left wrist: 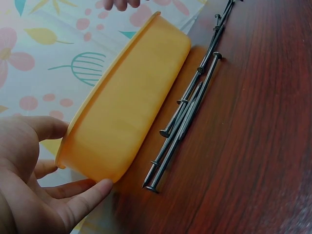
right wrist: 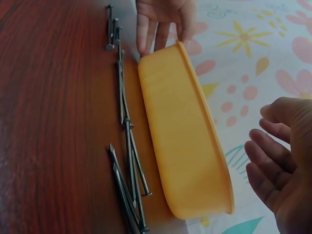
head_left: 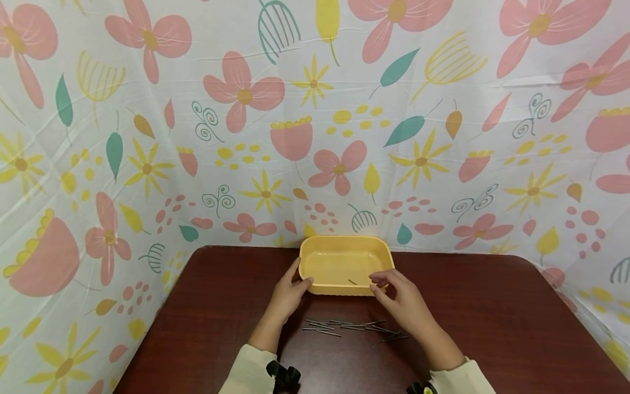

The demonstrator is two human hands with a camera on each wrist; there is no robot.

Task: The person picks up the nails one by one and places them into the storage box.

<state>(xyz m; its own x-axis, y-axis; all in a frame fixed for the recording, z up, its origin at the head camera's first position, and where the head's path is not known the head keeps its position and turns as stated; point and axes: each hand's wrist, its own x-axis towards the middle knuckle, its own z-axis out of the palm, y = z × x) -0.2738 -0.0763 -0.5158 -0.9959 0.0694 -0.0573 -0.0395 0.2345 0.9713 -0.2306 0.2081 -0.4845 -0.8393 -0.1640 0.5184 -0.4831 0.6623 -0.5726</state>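
A yellow plastic tray [head_left: 315, 288] stands on the table, its long side toward me. My left hand [head_left: 287, 293] grips its left end, with the thumb at the rim and the other fingers spread along the end wall, as the left wrist view [left wrist: 53, 185] shows for the hand. Over the tray's front right corner hovers my right hand [head_left: 401, 301]; its fingers are loosely bent and nothing shows between them. Inside the tray lies a thin dark nail [head_left: 352, 282], near the right fingertips. Several long steel nails [left wrist: 195, 102] lie in a loose row just in front of the tray.
The dark reddish-brown table [head_left: 221, 306] carries the tray near its back edge. A white cloth with a flower print [head_left: 339, 169] hangs right behind the tray and along both sides.
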